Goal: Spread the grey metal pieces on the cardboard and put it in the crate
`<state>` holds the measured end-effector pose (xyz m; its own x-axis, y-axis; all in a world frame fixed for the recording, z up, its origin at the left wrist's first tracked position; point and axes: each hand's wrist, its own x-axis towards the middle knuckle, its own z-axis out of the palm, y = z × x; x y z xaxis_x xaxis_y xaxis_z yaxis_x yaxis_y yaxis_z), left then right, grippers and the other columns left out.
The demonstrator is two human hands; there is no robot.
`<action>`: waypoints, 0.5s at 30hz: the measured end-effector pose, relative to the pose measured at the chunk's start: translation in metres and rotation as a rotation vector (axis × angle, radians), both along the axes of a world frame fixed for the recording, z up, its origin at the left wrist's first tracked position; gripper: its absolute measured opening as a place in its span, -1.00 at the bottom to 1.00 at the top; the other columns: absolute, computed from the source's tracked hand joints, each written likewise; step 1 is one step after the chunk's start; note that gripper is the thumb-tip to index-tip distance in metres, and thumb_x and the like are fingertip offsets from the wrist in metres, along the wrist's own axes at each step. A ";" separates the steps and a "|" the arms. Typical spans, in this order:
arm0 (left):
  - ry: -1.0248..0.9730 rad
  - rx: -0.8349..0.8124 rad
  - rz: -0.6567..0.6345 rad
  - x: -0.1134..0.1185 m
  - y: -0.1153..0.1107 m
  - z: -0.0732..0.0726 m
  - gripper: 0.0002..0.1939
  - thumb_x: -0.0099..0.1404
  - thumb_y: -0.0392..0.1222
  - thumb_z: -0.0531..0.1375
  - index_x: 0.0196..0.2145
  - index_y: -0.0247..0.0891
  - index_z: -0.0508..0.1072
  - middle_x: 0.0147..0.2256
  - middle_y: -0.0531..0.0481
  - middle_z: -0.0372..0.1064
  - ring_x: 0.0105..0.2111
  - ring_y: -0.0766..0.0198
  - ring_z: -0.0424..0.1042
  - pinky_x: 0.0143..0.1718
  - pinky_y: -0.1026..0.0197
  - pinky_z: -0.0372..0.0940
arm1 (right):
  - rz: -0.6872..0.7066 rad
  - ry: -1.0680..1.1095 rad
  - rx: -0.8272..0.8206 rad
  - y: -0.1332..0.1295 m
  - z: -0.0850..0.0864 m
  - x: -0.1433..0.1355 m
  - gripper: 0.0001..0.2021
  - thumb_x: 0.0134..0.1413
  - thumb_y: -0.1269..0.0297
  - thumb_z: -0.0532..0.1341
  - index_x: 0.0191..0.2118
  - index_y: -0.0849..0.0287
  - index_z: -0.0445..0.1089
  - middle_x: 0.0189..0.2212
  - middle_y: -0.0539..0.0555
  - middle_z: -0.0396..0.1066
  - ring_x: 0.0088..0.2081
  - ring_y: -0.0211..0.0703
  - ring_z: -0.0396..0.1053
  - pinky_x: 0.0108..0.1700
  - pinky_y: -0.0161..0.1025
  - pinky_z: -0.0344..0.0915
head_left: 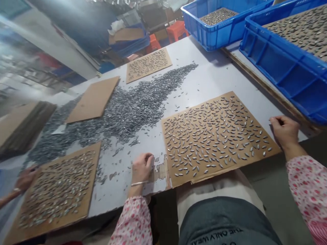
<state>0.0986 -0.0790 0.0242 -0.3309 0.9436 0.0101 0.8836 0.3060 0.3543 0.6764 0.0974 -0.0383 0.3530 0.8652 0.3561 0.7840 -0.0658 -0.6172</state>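
Observation:
A cardboard sheet point(187, 141) covered with small silvery metal pieces lies at the table's front edge, overhanging it slightly. My left hand point(142, 167) is closed just left of this sheet, over the white tabletop; whatever its curled fingers hold, if anything, is hidden. Beyond the sheet's right corner is my right hand point(284, 131), its fingers also curled, their contents too small to make out. A large heap of the same metal pieces point(138, 105) spreads across the middle of the table.
Another person's hand point(25, 178) touches a filled cardboard sheet point(93, 160) at the left. A bare sheet point(93, 100) lies on the heap, another filled one point(148, 64) behind. Blue crates point(214, 32) stand back right; stacked cardboard point(22, 126) sits far left.

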 end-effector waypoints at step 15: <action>0.177 0.109 -0.722 0.178 0.002 0.040 -0.79 0.35 -0.19 0.02 -0.36 -0.22 0.41 -0.38 -0.01 0.37 -0.38 0.29 0.30 -0.35 0.21 0.14 | 0.043 0.007 0.052 -0.006 0.025 -0.021 -0.77 -0.01 0.16 0.18 -0.44 0.22 0.45 -0.51 0.10 0.42 -0.46 -0.20 0.31 -0.34 -0.29 0.18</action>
<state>0.2771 -0.0773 0.0644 0.3854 0.9160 0.1117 0.8978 -0.4001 0.1839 0.6558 0.0915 -0.0138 0.3188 0.8599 0.3987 0.7811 -0.0001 -0.6243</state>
